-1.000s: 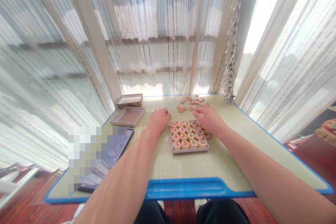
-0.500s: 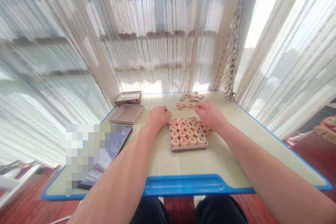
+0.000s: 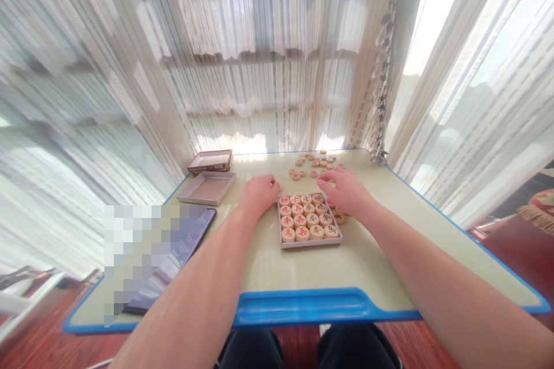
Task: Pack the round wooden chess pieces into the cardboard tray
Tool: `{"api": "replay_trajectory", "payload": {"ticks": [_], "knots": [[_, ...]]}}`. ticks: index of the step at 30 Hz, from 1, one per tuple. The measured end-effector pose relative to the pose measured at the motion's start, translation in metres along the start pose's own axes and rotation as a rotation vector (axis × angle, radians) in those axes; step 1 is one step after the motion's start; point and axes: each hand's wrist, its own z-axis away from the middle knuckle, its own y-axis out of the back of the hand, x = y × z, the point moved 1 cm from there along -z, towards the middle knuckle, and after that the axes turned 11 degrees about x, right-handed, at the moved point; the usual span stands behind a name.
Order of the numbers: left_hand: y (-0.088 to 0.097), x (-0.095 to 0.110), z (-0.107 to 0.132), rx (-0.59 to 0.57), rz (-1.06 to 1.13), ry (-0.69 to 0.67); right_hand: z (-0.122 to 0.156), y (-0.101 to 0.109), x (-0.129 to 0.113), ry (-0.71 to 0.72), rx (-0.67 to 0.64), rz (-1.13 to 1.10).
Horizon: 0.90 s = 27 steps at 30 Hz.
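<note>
A shallow square box point(image 3: 310, 245) holds rows of round wooden Chinese chess pieces point(image 3: 300, 220), marked with red and black characters. Just beyond its left corner is my left hand point(image 3: 259, 193), fingers curled together; the pale edge of a piece point(image 3: 280, 187) shows at the fingertips, mostly hidden. My right hand point(image 3: 348, 189) hovers past the box's far right corner, with thumb and forefinger apart and the other fingers stretched out over the table. Beneath its palm, several loose pieces point(image 3: 338, 216) lie against the box's right side, partly covered.
More loose pieces point(image 3: 315, 164) are scattered at the far side of the table. On the left, a shallow tray point(image 3: 203, 199) lies in front of a brown-edged box lid point(image 3: 210, 168). Nearer me, a tablet point(image 3: 173, 262) rests beside my left forearm. A blue rim point(image 3: 303, 307) borders the table.
My right hand has shifted slightly left, toward the box, and its fingers look a little more spread. My left hand stays almost where it was.
</note>
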Motion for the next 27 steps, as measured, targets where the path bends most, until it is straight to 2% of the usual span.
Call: {"api": "replay_trajectory", "payload": {"ticks": [16,27], "knots": [[0.0025,0.0026,0.0014,-0.018,-0.006,-0.004,0.0008,-0.0020,0.0000,0.056,0.000,0.016],[0.0012,0.0023,0.0000,-0.037,-0.016,0.006,0.0003,-0.0030,0.0019,0.039,-0.004,0.023]]}}
